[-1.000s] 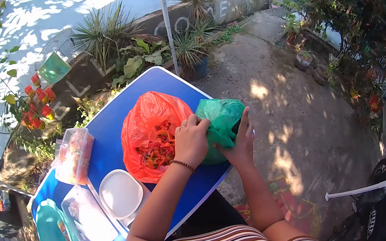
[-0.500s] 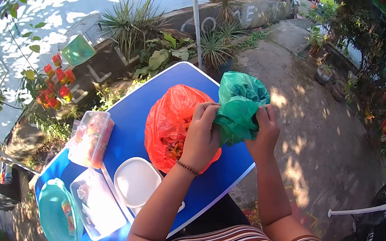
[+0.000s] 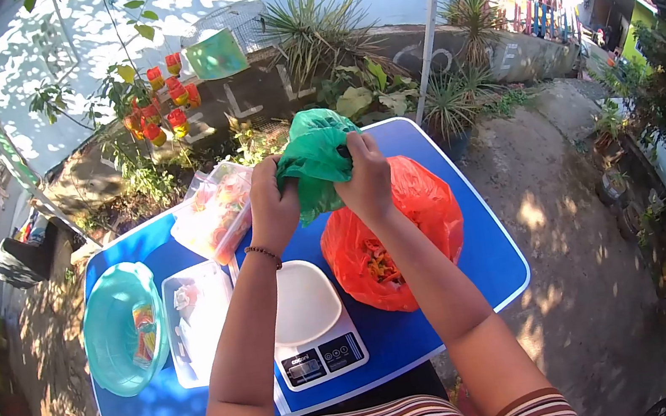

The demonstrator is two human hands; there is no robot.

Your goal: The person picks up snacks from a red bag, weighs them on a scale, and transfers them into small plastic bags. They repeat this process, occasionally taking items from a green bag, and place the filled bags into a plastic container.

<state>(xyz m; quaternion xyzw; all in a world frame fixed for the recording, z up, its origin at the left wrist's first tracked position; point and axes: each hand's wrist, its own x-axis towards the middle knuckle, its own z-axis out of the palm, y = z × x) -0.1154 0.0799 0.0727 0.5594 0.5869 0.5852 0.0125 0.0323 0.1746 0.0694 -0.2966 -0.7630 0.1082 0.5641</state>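
Observation:
My left hand [image 3: 273,197] and my right hand [image 3: 366,176] both grip a green plastic bag [image 3: 313,155], held up above the far side of the blue table. My fingers close on its bunched edges, one hand on each side. Under my right forearm sits a red plastic bag [image 3: 425,195], its mouth showing small orange, yellow and dark pieces too fine to name. A white kitchen scale [image 3: 305,301] with a dark display panel lies between my forearms. Just left of my left hand stands a clear plastic container [image 3: 230,235] of pinkish packets.
On the left of the blue table [image 3: 489,258] are a teal basin [image 3: 107,359] holding a few colourful packets and a white tray [image 3: 199,346] with small pale items. A pole [image 3: 428,24] rises behind the table. Plants and a low wall [image 3: 250,105] line the back.
Both hands have carried the green bag leftward, from right of the red bag to near the clear container. The view has turned too, and the scale's panel now shows.

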